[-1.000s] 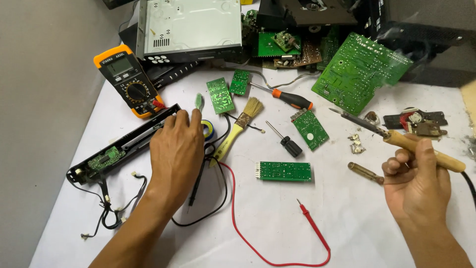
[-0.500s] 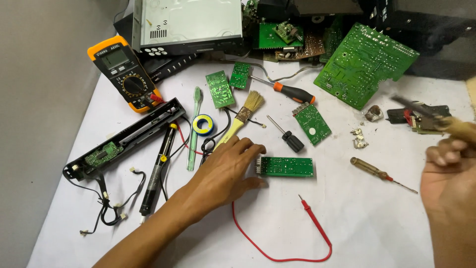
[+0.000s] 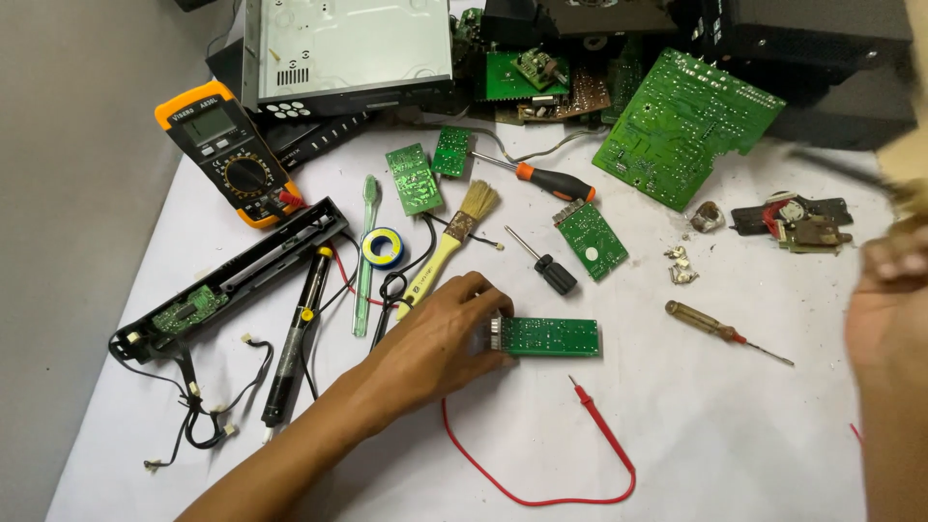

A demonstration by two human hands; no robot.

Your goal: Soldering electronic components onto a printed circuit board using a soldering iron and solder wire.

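Observation:
My left hand (image 3: 435, 343) rests on the white table cover, its fingertips pinching the left connector end of a small green circuit board (image 3: 553, 336) that lies flat. At the right edge, my right hand (image 3: 889, 295) is raised and blurred by motion. It is closed around a wooden-handled soldering iron (image 3: 904, 179), whose dark tip points left above the table.
Nearby lie an orange multimeter (image 3: 227, 159), a black desoldering pump (image 3: 295, 338), a brush (image 3: 449, 246), a solder roll (image 3: 384, 246), three screwdrivers (image 3: 546, 179) (image 3: 546, 266) (image 3: 725, 333), a red probe lead (image 3: 580, 435), a large green board (image 3: 681, 126) and a black panel with wires (image 3: 232, 285).
My left hand moved right from the black tool by the solder roll to the small green board and took hold of its end. My right hand swung the iron up and to the right.

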